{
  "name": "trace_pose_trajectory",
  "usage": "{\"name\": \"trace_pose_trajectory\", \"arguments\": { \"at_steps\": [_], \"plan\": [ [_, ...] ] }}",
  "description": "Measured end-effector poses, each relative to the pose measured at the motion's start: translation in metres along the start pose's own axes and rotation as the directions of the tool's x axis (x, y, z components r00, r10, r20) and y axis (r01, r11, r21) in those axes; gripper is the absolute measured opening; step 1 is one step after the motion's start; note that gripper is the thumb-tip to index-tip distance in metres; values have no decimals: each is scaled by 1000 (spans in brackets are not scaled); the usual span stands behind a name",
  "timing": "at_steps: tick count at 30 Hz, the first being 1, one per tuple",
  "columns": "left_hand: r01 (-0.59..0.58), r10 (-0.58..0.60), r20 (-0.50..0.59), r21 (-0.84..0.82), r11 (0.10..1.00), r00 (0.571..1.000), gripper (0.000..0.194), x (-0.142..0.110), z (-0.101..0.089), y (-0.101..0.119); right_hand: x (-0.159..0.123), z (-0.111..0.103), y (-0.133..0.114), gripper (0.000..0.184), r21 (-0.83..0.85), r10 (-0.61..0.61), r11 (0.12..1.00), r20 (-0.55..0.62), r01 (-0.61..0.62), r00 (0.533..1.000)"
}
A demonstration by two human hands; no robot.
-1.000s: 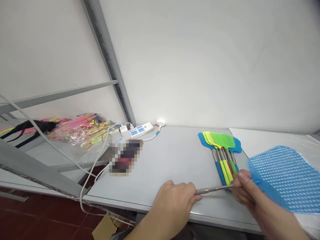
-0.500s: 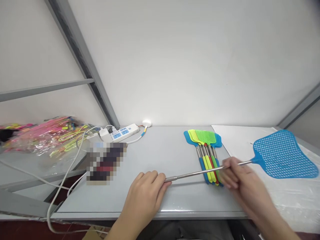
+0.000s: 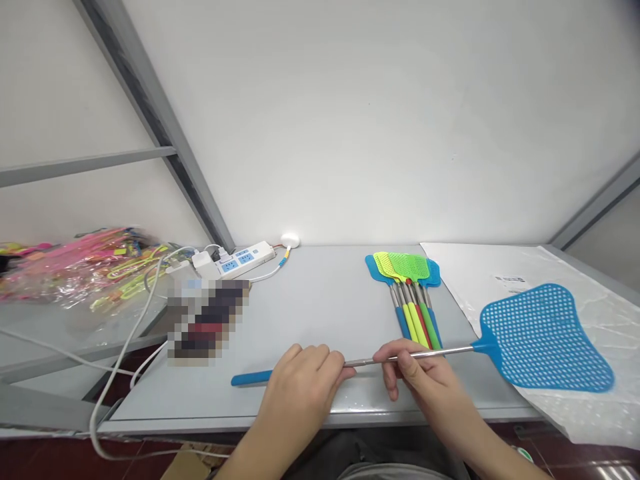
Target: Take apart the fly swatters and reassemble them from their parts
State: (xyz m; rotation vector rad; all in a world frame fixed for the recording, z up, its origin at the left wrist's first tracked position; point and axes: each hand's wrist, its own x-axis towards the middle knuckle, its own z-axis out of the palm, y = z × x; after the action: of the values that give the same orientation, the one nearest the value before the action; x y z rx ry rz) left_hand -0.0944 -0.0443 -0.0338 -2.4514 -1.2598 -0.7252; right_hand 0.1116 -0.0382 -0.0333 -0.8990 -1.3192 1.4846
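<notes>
A blue fly swatter with a telescopic metal rod lies across the front of the grey table. Its blue handle end sticks out to the left of my left hand, which is closed round the handle. My right hand pinches the metal rod a little to the right, fingers curled on it. The swatter's mesh head hangs over a clear plastic sheet on the right. Just behind my right hand lies a bundle of short swatters in blue, yellow, green and red.
A white power strip with plugs and cables sits at the back left of the table. A blurred dark object lies left of centre. A shelf at left carries bagged pink and yellow items. A grey metal frame post slants up the wall.
My right hand slid left along the rod toward my left hand. The blue handle now shows beyond my left hand. The swatter head dropped lower over the plastic sheet.
</notes>
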Motion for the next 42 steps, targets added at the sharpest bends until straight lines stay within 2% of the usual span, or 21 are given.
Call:
{"name": "trace_pose_trajectory", "arguments": {
  "at_steps": [5,10,14,17,20,24,26,28,32,35,37,40,42],
  "plan": [
    [-28,29,-48,40,999,998,35,0,-8,-13,-5,-13,-8,36,-16,-45,999,-49,45,998],
    [-13,17,-59,58,998,998,35,-2,-15,-20,-13,-42,-20,31,-7,-111,994,-238,112,965],
    [-6,7,-45,26,1000,999,32,-2,-18,-16,-14,-53,-36,28,22,-164,984,-309,179,937],
    [33,-31,-36,35,999,999,29,-1,-18,-7,-11,-54,-37,29,85,-143,980,-336,182,931],
    [80,-78,-25,62,995,997,30,1,-17,6,-9,-45,-27,26,102,-88,987,-282,121,955],
    [92,-92,62,2,996,994,27,1,-17,23,-8,-17,-11,25,-70,0,998,0,0,1000],
    [84,-80,96,-35,996,992,22,0,-15,25,-7,-4,-8,30,-119,-11,993,111,24,994],
    [62,-58,88,-46,997,994,17,-2,-13,21,-5,2,-9,33,-151,-42,987,124,60,991],
    [25,-23,45,-30,999,999,19,-2,-9,5,-7,-8,-14,36,-256,-81,963,30,86,996],
    [19,-19,8,4,1000,1000,20,-1,-9,-8,-10,-27,-21,38,-227,-101,972,-181,59,978],
    [24,-22,-34,47,999,999,21,-2,-10,-17,-12,-42,-29,37,-117,-111,990,-338,75,934],
    [59,-44,-110,141,988,993,23,-4,-15,-32,-13,-64,-48,34,74,-150,974,-505,215,850],
    [75,-43,-160,198,977,986,25,-5,-19,-38,-14,-76,-60,37,110,-176,949,-595,296,784]
  ]
}}
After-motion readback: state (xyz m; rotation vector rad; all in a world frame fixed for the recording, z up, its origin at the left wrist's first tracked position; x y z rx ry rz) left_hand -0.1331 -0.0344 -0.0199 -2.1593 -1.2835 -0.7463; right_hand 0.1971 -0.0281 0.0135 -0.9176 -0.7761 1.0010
